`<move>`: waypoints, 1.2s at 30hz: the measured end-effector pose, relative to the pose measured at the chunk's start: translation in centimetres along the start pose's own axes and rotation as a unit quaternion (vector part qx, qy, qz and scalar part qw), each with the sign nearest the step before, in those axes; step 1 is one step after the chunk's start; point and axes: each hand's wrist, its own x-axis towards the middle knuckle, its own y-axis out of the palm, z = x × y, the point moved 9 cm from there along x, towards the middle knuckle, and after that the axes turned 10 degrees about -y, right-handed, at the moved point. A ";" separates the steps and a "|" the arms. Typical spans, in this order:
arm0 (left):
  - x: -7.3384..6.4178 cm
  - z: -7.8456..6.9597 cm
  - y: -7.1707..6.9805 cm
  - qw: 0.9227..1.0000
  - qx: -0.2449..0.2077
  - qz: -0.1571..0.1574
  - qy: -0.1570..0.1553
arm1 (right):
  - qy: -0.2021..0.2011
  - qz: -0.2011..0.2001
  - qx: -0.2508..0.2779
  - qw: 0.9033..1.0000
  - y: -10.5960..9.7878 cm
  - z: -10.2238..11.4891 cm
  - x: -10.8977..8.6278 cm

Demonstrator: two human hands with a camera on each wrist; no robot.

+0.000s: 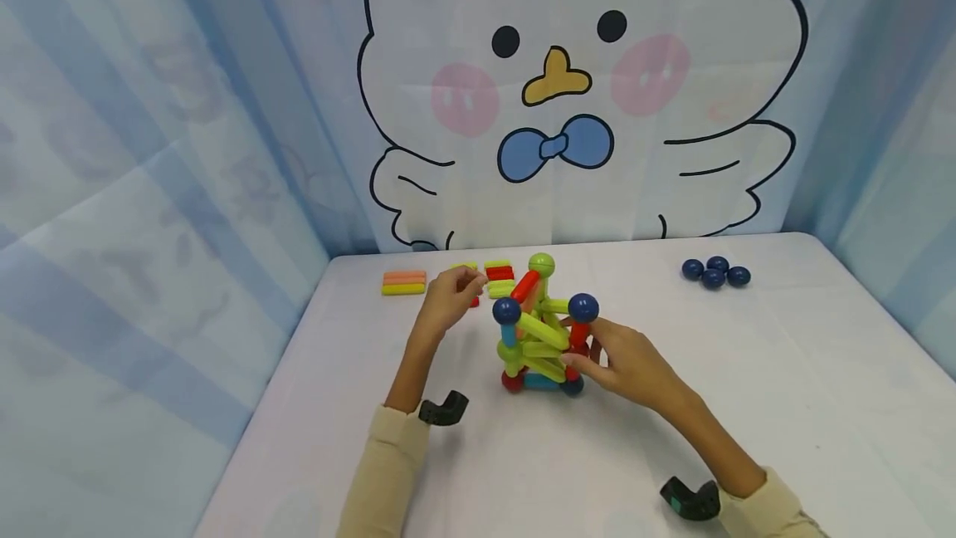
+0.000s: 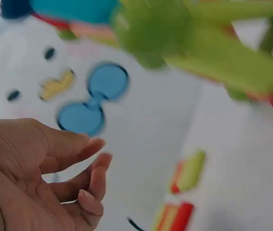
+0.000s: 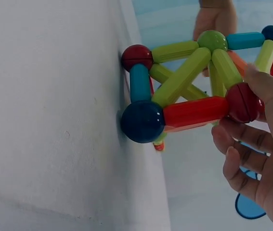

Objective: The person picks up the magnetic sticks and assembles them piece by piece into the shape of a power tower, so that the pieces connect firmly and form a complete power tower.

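From the head camera I see the tower of rods and balls (image 1: 543, 332) standing on the white table (image 1: 538, 471). The right hand (image 1: 635, 368) grips its right side. The left hand (image 1: 448, 299) is near the loose rods (image 1: 499, 272), and four dark blue balls (image 1: 714, 278) lie well apart. In the left wrist view, the left hand holds nothing, its fingers loosely bent. In the right wrist view, the right hand grasps the tower at a red ball (image 3: 242, 102).

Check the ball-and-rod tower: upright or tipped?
Upright: the tower stands on the table, a red ball at its base, green ball topmost; the right hand holds one side.
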 end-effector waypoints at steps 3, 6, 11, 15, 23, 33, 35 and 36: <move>2.0 2.5 0.1 0.995 0.079 -0.048 -0.026 | 0.014 -0.006 0.008 1.000 -0.6 -0.4 -0.1; 3.5 4.8 0.8 0.984 0.158 -0.073 -0.048 | 0.008 -0.041 0.007 0.999 -1.6 -0.3 -0.3; 4.4 6.7 2.1 0.970 0.224 -0.070 -0.063 | -0.037 -0.149 0.042 0.987 -3.7 0.4 -0.6; 4.4 6.5 2.3 0.962 0.253 -0.078 -0.066 | -0.080 -0.186 0.106 0.974 -4.7 0.8 -0.3; 3.9 6.0 2.3 0.955 0.291 -0.036 -0.046 | -0.115 -0.144 0.159 0.970 -5.6 0.8 1.2; -2.1 -1.3 -1.8 0.980 -0.171 -0.033 0.099 | -0.139 -0.106 0.160 0.971 -6.8 0.9 2.0; -4.1 -3.1 -2.2 0.966 -0.225 -0.014 0.125 | -0.142 -0.096 0.165 0.971 -6.8 0.9 2.2; -5.0 -3.9 -2.2 0.961 -0.239 -0.004 0.137 | -0.142 -0.091 0.168 0.971 -6.7 0.9 2.3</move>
